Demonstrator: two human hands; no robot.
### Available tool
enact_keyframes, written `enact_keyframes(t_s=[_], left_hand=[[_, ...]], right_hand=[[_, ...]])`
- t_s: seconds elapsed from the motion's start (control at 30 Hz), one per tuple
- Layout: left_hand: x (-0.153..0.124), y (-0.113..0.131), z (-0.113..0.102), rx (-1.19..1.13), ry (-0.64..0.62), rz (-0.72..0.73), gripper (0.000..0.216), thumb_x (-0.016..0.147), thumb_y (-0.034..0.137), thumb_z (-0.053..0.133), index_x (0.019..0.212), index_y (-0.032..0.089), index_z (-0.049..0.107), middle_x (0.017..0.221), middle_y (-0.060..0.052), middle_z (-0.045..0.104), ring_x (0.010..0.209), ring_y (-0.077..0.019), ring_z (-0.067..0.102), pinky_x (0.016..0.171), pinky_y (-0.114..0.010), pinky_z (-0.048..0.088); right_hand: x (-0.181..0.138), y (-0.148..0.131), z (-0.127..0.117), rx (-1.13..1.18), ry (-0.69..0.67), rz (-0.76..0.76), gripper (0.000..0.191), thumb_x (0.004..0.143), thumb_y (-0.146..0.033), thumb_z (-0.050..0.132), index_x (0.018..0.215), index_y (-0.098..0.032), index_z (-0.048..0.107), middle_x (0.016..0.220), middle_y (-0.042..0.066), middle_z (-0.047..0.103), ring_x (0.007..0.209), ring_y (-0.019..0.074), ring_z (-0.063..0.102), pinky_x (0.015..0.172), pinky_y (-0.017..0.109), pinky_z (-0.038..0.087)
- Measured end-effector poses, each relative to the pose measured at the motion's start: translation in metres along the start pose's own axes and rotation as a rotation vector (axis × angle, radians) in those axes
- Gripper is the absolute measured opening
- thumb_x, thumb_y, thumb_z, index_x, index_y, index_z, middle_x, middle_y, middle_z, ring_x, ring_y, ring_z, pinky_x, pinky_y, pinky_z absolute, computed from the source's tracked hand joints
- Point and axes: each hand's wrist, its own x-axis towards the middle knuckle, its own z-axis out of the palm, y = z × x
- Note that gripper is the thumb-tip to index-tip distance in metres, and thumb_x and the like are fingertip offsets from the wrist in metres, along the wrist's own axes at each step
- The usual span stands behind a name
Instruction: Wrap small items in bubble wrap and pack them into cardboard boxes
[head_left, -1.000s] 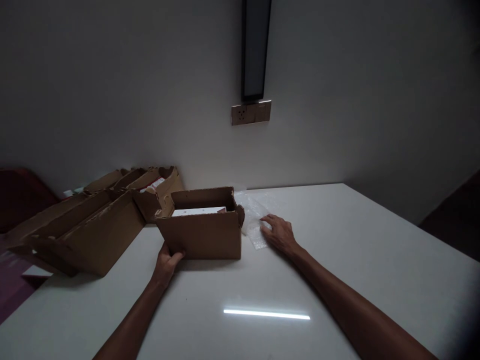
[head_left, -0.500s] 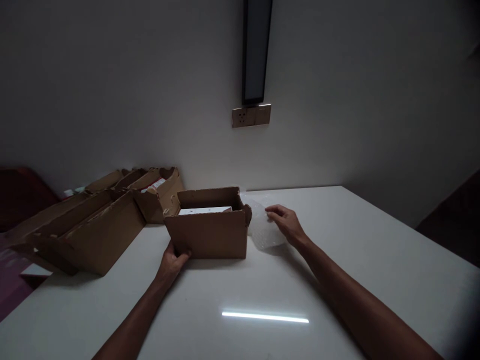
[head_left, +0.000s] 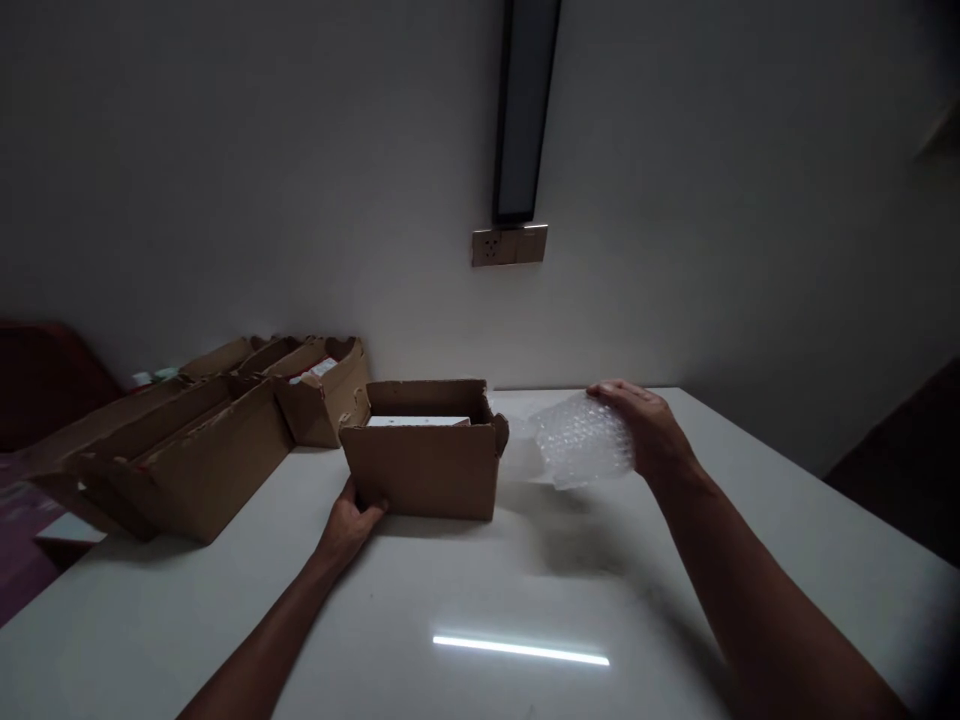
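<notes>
A brown cardboard box [head_left: 424, 475] with an open top stands on the white table in front of me. Inside it a white item [head_left: 418, 421] shows just above the front wall. My left hand [head_left: 352, 522] grips the box's lower left corner, thumb on the front face and fingers hidden behind the side. To the right, my right hand [head_left: 641, 425] is closed on the edge of a clear sheet of bubble wrap [head_left: 581, 440], holding it raised above the table. The sheet's far end reaches toward the right side of the box.
Several more open cardboard boxes [head_left: 217, 465] stand at the left, one with a red and white item [head_left: 319, 370] inside. The white table [head_left: 525, 610] meets the wall at the back. A socket plate [head_left: 510, 246] sits on the wall under a dark panel [head_left: 525, 110].
My right hand has lifted the bubble wrap off the table and moved it to the right, away from the box. My left hand stays at the box corner. The view has shifted slightly.
</notes>
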Motion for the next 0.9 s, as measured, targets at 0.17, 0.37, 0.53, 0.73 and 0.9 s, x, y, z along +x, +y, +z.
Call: enact_keyframes(t_s=[0.17,0.37,0.53,0.73,0.9], left_hand=[[0.000,-0.001,0.000,-0.044,-0.022,0.022,0.055,0.066,0.032,0.073,0.117,0.015,0.061,0.118,-0.013,0.069,0.117,-0.0320,0.059,0.101,-0.042,0.044],[0.001,-0.002,0.000,-0.044,-0.002,0.011,0.057,0.064,0.031,0.074,0.117,0.016,0.061,0.118,-0.012,0.069,0.113,-0.0310,0.061,0.099,-0.041,0.045],[0.002,-0.009,-0.002,0.014,0.011,0.022,0.049,0.066,0.031,0.073,0.112,0.016,0.064,0.111,-0.011,0.070,0.106,-0.0312,0.063,0.094,-0.041,0.047],[-0.003,-0.002,-0.003,-0.043,0.024,-0.022,0.051,0.061,0.031,0.076,0.108,0.017,0.064,0.099,-0.009,0.073,0.101,-0.0313,0.065,0.089,-0.039,0.050],[-0.006,-0.002,-0.001,-0.040,0.002,-0.010,0.054,0.062,0.034,0.073,0.112,0.015,0.063,0.101,-0.010,0.073,0.103,-0.0313,0.065,0.090,-0.039,0.049]], right_hand=[[-0.012,-0.009,0.004,0.016,0.021,0.005,0.029,0.059,-0.045,0.080,0.070,-0.020,0.069,0.068,0.002,0.066,0.057,0.0135,0.054,0.049,0.024,0.041],[-0.050,-0.013,-0.034,-0.212,-0.025,-0.063,0.033,0.061,-0.052,0.083,0.071,-0.023,0.072,0.074,0.003,0.068,0.069,0.0172,0.061,0.065,0.029,0.051],[-0.099,0.014,-0.092,-0.656,-0.308,0.059,0.036,0.074,-0.059,0.069,0.084,-0.024,0.075,0.083,0.008,0.074,0.077,0.0248,0.067,0.068,0.035,0.055],[-0.135,0.037,-0.123,-1.273,-0.072,-0.164,0.044,0.079,-0.057,0.051,0.100,-0.026,0.074,0.100,0.012,0.072,0.092,0.0360,0.066,0.080,0.056,0.049],[-0.152,0.022,-0.067,-1.010,-0.230,-0.216,0.033,0.088,-0.050,0.051,0.105,-0.028,0.071,0.117,0.009,0.068,0.102,0.0294,0.065,0.069,0.039,0.055]])
